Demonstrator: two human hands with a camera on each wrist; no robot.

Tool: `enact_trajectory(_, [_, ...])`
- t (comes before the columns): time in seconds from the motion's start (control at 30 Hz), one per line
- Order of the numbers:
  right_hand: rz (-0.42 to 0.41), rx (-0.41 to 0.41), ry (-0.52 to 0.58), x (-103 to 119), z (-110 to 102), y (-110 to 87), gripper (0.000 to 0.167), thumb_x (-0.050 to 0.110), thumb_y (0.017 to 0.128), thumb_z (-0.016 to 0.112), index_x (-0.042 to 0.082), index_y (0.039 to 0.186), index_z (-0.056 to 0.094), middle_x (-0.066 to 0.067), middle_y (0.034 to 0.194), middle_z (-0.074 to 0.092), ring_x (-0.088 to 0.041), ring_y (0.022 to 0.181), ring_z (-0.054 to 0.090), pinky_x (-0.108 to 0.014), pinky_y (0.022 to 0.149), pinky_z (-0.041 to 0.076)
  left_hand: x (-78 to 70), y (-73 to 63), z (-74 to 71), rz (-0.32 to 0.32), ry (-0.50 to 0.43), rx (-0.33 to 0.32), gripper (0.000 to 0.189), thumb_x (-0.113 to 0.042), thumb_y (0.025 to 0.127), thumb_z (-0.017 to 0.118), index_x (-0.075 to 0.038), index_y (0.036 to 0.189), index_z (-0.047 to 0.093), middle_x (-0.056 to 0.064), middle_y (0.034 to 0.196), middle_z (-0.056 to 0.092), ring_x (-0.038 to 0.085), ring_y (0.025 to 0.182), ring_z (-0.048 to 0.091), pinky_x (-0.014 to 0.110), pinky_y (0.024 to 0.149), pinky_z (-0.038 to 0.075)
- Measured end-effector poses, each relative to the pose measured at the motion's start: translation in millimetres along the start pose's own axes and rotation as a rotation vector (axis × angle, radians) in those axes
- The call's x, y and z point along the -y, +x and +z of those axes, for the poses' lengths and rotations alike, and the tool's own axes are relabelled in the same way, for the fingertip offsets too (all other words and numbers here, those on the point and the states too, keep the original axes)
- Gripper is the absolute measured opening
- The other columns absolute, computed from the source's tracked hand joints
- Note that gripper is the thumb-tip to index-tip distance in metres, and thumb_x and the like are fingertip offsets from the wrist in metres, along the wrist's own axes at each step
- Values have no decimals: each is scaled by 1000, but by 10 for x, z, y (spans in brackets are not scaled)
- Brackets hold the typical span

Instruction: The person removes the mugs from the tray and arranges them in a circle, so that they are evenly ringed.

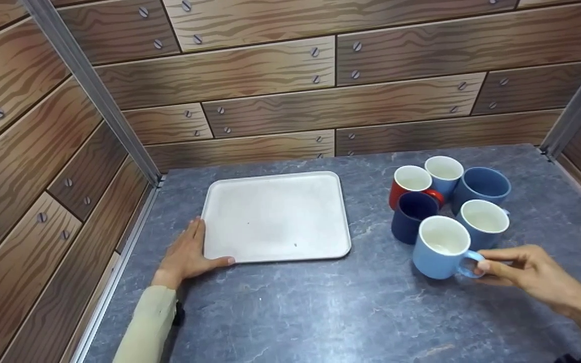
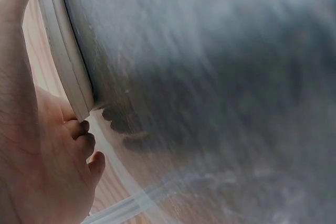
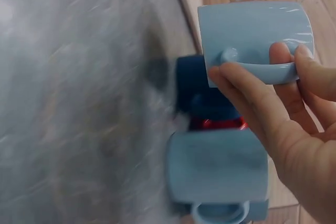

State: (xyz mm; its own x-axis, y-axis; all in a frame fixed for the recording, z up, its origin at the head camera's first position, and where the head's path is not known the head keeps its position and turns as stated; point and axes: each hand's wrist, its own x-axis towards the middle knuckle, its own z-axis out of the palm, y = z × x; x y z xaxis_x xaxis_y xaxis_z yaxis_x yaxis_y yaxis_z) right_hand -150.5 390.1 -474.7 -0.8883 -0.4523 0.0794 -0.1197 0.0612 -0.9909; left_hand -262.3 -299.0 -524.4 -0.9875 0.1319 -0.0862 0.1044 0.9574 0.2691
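Note:
My right hand (image 1: 537,275) pinches the handle of a light blue mug (image 1: 437,254), which is upright with a white inside. In the right wrist view the fingers and thumb close on the handle of this light blue mug (image 3: 252,35); it appears raised off the table. Behind it stand a navy mug (image 1: 406,224), a red mug (image 1: 399,194) and several blue ones, among them a blue mug (image 1: 479,234). At the left, my left hand (image 1: 184,252) touches the near left corner of a white tray (image 1: 275,217), its fingers along the side and thumb along the front edge.
The grey marbled table (image 1: 310,312) bears the tray at left and the mug cluster at right. Wood-patterned panels (image 1: 270,91) stand behind and at both sides, joined by a metal corner post (image 1: 99,91).

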Motion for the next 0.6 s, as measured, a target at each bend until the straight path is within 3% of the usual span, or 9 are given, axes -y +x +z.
enact_trajectory(0.27, [-38, -37, 75, -224, -44, -51, 37, -18, 103, 52, -7, 132, 72, -8, 120, 81, -16, 108, 78, -33, 90, 64, 19, 10, 4, 2, -4, 3, 149, -93, 72, 68, 4, 169, 12, 26, 177, 11, 45, 164, 16, 58, 134, 20])
enact_trajectory(0.6, [-7, -52, 120, -311, -53, -85, 39, -17, 105, 50, -1, 132, 74, -10, 120, 80, -18, 110, 78, -34, 91, 64, 31, 13, 9, 9, -8, 4, 149, -93, 72, 69, 5, 169, 12, 27, 177, 11, 44, 164, 15, 58, 135, 19])
